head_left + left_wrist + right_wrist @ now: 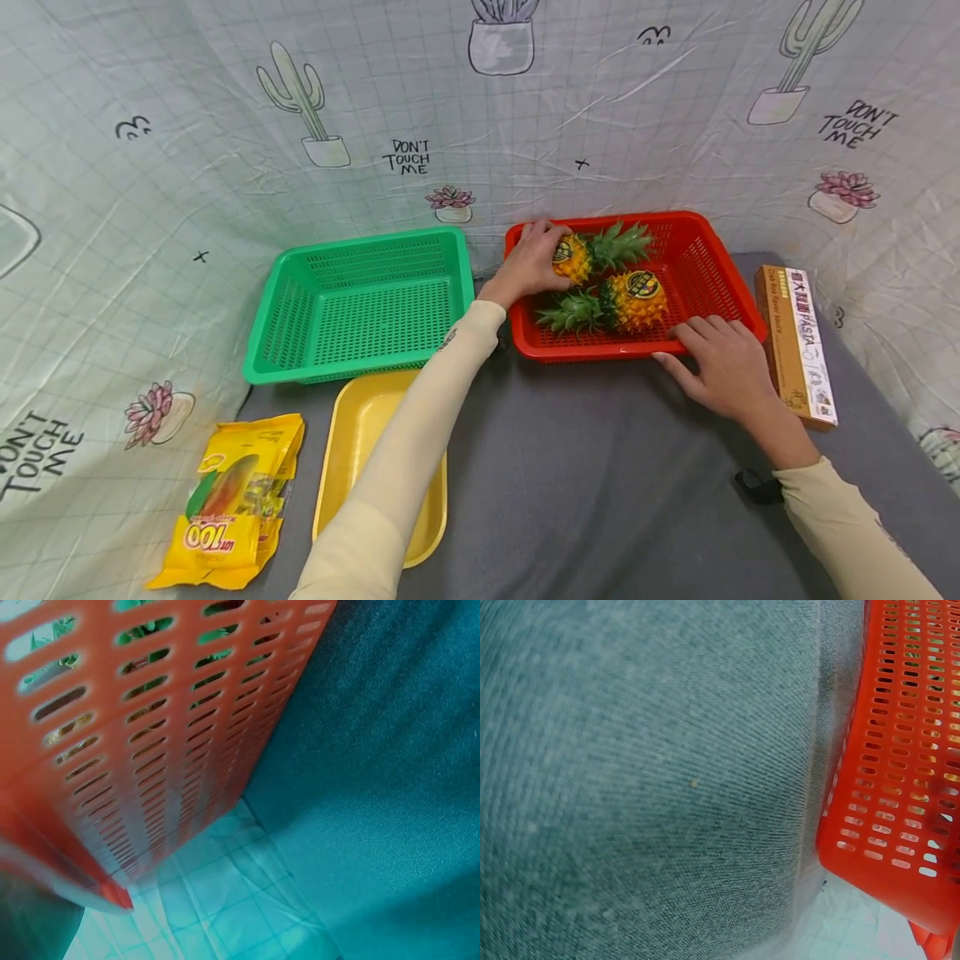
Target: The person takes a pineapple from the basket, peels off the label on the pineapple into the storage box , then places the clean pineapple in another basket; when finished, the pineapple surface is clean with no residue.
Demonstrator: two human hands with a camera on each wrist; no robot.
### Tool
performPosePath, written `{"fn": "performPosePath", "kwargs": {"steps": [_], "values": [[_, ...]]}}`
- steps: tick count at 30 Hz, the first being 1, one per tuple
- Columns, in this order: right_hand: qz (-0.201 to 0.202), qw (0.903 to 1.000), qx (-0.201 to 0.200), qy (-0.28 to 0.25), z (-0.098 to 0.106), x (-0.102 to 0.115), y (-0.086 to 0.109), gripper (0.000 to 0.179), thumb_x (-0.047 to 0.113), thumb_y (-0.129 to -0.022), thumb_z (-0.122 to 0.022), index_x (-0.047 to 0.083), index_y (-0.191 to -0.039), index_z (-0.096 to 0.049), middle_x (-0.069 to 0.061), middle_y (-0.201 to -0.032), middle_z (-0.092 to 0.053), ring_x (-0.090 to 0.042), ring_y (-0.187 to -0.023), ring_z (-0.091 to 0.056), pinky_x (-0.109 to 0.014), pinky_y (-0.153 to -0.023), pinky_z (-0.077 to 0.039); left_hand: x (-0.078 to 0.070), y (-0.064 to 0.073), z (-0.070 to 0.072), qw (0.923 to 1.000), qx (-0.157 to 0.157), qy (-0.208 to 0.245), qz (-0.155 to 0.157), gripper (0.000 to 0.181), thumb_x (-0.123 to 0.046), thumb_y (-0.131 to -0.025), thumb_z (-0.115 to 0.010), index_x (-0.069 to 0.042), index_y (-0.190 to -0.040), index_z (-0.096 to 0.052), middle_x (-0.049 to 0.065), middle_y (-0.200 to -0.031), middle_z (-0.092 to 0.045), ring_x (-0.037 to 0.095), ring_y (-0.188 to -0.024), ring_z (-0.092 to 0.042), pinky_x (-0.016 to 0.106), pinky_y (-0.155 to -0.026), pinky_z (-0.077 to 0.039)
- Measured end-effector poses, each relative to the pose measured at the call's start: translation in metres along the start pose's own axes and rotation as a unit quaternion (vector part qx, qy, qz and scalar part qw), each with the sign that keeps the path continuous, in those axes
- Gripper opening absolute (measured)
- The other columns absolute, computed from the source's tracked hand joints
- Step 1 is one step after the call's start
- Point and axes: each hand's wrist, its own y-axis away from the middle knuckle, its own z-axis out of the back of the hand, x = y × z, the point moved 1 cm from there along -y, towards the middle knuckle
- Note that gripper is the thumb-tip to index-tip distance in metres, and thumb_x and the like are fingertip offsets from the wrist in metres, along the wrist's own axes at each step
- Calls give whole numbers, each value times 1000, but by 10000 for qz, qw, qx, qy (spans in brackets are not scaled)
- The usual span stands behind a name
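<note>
In the head view, a red perforated basket (592,352) holds two small pineapples with green crowns and round labels. My left hand (534,265) reaches over the basket's left side and grips the rear pineapple (576,258) by its fruit end; its crown points right. The front pineapple (639,307) lies with its crown to the left and is untouched. My right hand (723,367) holds the basket's front right rim, fingers over the edge and thumb on the near side. Both wrist views show the basket's slotted wall (150,750), (900,765); the hands' grips are hidden there.
A green basket (360,367) stands left of the red one. The yellow tray (435,517) lies below it, partly under my left forearm. A yellow mango-print bag (228,508) is at far left. The pasta box (797,346) lies right of the red basket. Patterned cloth hangs behind.
</note>
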Motion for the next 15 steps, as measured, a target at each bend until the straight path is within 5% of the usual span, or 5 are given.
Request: {"fn": "performPosePath", "kwargs": {"steps": [15], "values": [[-10,10000,8,32,-1,1,0,44,46,-87,-73,5,-100,-67,-20,-97,-70,-41,-85,-61,-52,-70,-49,-1,1,20,9987,-308,318,-263,85,-38,-82,-92,-10,-152,-53,12,-137,-48,29,-123,-46,37,-103,-42]]}}
